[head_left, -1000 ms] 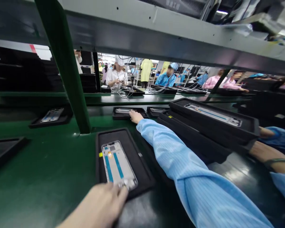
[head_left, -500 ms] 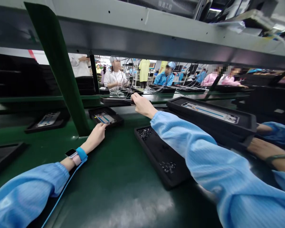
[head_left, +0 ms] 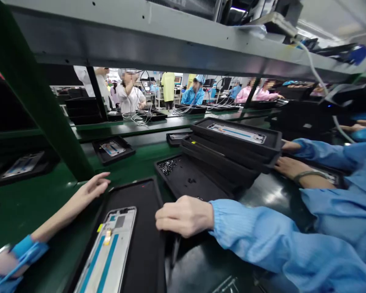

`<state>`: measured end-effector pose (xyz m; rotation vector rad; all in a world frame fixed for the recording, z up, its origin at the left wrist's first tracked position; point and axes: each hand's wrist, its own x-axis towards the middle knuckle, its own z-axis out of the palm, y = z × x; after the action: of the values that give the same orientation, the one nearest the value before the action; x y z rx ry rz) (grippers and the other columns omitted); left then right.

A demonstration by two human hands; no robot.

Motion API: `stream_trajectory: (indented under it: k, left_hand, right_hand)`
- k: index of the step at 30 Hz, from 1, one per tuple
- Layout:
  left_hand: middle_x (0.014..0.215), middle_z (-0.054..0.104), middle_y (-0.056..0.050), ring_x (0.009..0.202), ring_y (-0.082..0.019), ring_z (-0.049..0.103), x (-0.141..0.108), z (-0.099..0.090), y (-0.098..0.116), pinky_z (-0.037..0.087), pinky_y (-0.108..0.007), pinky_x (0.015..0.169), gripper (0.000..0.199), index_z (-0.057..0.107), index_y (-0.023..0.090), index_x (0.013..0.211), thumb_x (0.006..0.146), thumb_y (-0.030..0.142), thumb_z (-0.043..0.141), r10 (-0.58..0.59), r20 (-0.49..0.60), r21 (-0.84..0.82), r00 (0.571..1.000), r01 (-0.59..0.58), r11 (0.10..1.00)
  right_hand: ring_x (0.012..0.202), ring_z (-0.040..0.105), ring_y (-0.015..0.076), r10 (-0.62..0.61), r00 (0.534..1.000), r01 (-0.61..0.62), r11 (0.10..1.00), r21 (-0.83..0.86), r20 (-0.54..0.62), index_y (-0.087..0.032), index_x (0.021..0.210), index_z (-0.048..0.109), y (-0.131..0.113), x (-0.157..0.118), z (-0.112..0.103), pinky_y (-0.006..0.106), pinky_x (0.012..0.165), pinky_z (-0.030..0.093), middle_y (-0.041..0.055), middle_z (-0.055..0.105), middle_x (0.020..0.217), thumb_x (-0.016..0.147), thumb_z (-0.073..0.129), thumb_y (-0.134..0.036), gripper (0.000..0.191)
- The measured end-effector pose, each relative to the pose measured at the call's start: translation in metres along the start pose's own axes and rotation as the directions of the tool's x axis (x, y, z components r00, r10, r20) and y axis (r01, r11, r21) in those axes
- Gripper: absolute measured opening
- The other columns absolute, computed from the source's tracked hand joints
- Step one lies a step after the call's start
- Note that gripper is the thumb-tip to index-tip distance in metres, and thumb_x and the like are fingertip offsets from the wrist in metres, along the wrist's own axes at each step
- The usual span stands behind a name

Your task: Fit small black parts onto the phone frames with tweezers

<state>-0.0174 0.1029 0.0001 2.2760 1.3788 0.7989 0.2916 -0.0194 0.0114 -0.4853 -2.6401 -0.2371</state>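
A black tray (head_left: 147, 248) lies low in front of me, with a silver phone frame (head_left: 117, 252) in it that carries blue strips and a yellow tab. My right hand (head_left: 184, 215) is closed on the tray's right rim. A thin dark object (head_left: 176, 249), too blurred to name, shows below that hand. At the tray's far left corner is my left hand (head_left: 90, 193), open, fingers stretched out and holding nothing. Beyond my right hand sits a black parts tray (head_left: 183, 179) with small loose pieces, partly covered by stacked trays.
A co-worker's hands (head_left: 288, 167) hold the stack of black trays (head_left: 232, 152) at right. Smaller trays with phone frames stand farther back, one a black tray (head_left: 126, 154). A green post (head_left: 39, 89) rises at left; a grey shelf beam (head_left: 171, 44) crosses above.
My right hand has come back toward me with the black tray, now low in front. My left hand has left the far small tray and opened. The view has swung right.
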Motion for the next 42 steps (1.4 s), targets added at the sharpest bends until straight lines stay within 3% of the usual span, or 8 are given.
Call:
stream_trajectory:
  k: [3,6,10,12,16,22,35,42]
  left_hand:
    - [0.087,0.065,-0.004,0.059,-0.016,0.053,-0.017,-0.003,-0.001,0.043,-0.026,0.054,0.054,0.056,0.021,0.111,0.075,0.061,0.049,0.004,0.127,0.056,0.992,-0.011,0.998]
    - [0.08,0.063,-0.005,0.06,-0.017,0.052,-0.02,-0.003,0.0,0.042,-0.027,0.056,0.045,0.062,0.018,0.094,0.075,0.056,0.049,-0.03,0.11,0.127,0.993,0.016,0.992]
    - [0.065,0.059,-0.003,0.056,-0.018,0.051,-0.015,0.0,0.009,0.04,-0.027,0.054,0.04,0.061,0.018,0.074,0.072,0.055,0.045,-0.036,0.032,0.214,0.999,0.028,0.976]
    - [0.059,0.056,-0.002,0.052,-0.017,0.049,-0.015,0.003,0.017,0.038,-0.027,0.051,0.038,0.058,0.019,0.066,0.068,0.055,0.045,-0.047,-0.019,0.229,0.999,0.05,0.972]
    - [0.058,0.056,-0.003,0.053,-0.018,0.05,-0.016,0.012,0.035,0.037,-0.028,0.05,0.035,0.055,0.019,0.064,0.066,0.052,0.045,-0.103,-0.115,0.193,0.988,0.124,0.973]
    - [0.069,0.059,-0.003,0.06,-0.019,0.054,-0.009,0.029,0.029,0.041,-0.028,0.056,0.037,0.057,0.018,0.073,0.07,0.054,0.047,-0.108,-0.074,0.121,0.991,0.116,0.986]
    - [0.074,0.059,-0.003,0.064,-0.018,0.055,-0.01,0.038,0.021,0.042,-0.029,0.057,0.04,0.058,0.017,0.084,0.075,0.055,0.049,-0.088,0.011,-0.005,0.996,0.088,0.996]
    - [0.078,0.06,-0.004,0.068,-0.019,0.057,-0.011,0.039,0.016,0.045,-0.029,0.06,0.04,0.057,0.017,0.087,0.076,0.054,0.05,-0.106,0.033,-0.029,0.994,0.107,0.994]
  right_hand:
    - [0.086,0.059,0.0105,-0.001,0.99,-0.001,1.0,0.011,0.144,-0.018,0.103,0.056,0.001,0.012,0.006,0.018,0.044,0.037,0.0045,0.062,0.108,0.081,0.041,-0.007,0.029]
    - [0.083,0.061,0.0113,0.198,0.967,-0.213,0.973,0.087,0.158,-0.019,0.103,0.059,0.023,0.012,-0.003,0.018,0.053,0.042,0.0045,0.062,0.107,0.073,0.049,-0.002,0.036]
    - [0.083,0.063,0.0153,0.564,0.825,-0.562,0.81,0.166,0.035,-0.014,0.091,0.066,0.083,-0.006,-0.015,0.024,0.073,0.046,0.0056,0.068,0.088,0.076,0.055,-0.007,0.019]
    - [0.079,0.063,0.0169,0.615,0.788,-0.61,0.775,0.166,0.028,-0.01,0.084,0.067,0.111,-0.011,-0.015,0.026,0.074,0.046,0.0079,0.068,0.081,0.078,0.056,-0.011,0.013]
    - [0.075,0.064,0.0143,0.591,0.804,-0.592,0.783,0.188,0.071,-0.008,0.086,0.068,0.135,-0.007,-0.003,0.023,0.073,0.045,0.0074,0.069,0.081,0.079,0.056,-0.01,0.014]
    - [0.085,0.06,0.0156,0.536,0.836,-0.549,0.814,0.19,0.121,-0.011,0.09,0.068,0.127,-0.001,0.012,0.023,0.078,0.042,0.0093,0.065,0.093,0.077,0.062,-0.01,0.015]
    - [0.067,0.058,0.0148,0.649,0.744,-0.666,0.739,0.103,0.16,-0.007,0.077,0.069,0.13,-0.002,0.006,0.022,0.062,0.036,0.0088,0.066,0.075,0.084,0.056,-0.024,0.022]
    - [0.054,0.057,0.0136,0.618,0.712,-0.681,0.724,0.112,0.333,-0.012,0.069,0.072,0.131,-0.006,-0.021,0.021,0.055,0.037,0.0027,0.067,0.06,0.073,0.066,-0.021,0.011]
